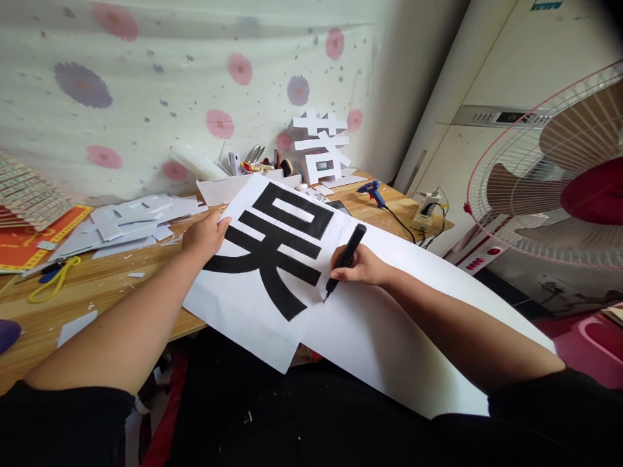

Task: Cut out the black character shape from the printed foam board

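A white paper sheet [248, 311] printed with a large black character [275, 250] lies over a bigger white board [389, 337] at the wooden table's front edge. My left hand [204, 235] grips the sheet's upper left edge, thumb on top. My right hand [361, 266] is closed round a black pen-like knife [346, 255], its tip touching the sheet just right of the character's lower right stroke.
White offcuts [129, 224] pile at the back left, next to a yellow cord [53, 282]. A white 3D character [322, 148], a tool tray [253, 170] and a blue glue gun [372, 192] stand behind. A pink-rimmed fan [559, 175] is close on the right.
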`<state>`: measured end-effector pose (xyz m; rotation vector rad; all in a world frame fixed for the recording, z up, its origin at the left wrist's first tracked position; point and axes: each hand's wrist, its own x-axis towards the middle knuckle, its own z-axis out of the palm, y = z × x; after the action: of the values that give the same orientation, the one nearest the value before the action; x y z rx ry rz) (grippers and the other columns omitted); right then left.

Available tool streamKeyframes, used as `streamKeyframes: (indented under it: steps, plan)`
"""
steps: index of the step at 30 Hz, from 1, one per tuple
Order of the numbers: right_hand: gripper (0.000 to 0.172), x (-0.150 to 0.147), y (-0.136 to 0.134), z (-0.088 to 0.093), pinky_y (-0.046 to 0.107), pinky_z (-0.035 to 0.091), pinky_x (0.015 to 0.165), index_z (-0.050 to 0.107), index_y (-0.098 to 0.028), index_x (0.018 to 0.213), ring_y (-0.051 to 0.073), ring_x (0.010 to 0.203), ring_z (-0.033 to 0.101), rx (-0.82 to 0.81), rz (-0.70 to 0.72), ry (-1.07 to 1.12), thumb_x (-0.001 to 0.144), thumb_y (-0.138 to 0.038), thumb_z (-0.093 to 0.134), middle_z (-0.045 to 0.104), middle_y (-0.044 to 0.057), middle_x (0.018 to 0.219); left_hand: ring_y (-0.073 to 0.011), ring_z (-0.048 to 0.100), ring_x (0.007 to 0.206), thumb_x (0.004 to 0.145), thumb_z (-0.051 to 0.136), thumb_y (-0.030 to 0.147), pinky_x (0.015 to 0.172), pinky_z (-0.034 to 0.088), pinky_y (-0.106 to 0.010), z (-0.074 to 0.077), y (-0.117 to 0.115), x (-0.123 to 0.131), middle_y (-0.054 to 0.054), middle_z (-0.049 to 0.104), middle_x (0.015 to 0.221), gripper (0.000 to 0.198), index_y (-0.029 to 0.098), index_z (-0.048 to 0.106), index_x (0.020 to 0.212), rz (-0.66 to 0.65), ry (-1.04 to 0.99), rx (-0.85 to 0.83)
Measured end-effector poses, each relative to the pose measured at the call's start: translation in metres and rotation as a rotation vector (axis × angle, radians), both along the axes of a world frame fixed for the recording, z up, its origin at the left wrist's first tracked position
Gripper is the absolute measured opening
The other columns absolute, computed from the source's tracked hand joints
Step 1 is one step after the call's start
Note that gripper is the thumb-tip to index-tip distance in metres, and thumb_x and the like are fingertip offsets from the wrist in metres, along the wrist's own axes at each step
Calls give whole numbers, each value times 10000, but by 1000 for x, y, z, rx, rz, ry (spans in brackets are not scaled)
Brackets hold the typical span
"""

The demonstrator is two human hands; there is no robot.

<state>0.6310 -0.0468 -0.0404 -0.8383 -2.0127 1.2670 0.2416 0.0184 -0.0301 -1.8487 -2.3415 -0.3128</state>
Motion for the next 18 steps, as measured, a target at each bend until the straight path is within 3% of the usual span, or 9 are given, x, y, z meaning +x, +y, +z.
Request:
streamKeyframes:
  steps: [3,9,18]
  plan:
    - [448,7,13,8,266,464,539,700,-177,742,143,589,568,4,3,-27,696,-579,893,655,9,635,-401,704,1098,1082,331,502,828,508,-423,1,0,1,-177,769,1149,485,212,661,1287,8,-8,4]
    - [444,22,35,22,261,455,508,689,-184,714,142,536,567,38,-22,-36,701,-583,884,649,6,578,-271,709,1074,1108,460,500,964,561,-475,0,-1,1,-110,732,1207,421,180,651,1305,8,-42,10]
    - [472,51,75,42,279,518,504,695,-197,720,158,532,602,60,-143,2,611,-585,941,664,14,596,-258,715,1048,1057,619,477,952,597,-484,3,-2,-2,-91,722,1189,382,168,660,1278,-9,-47,50]
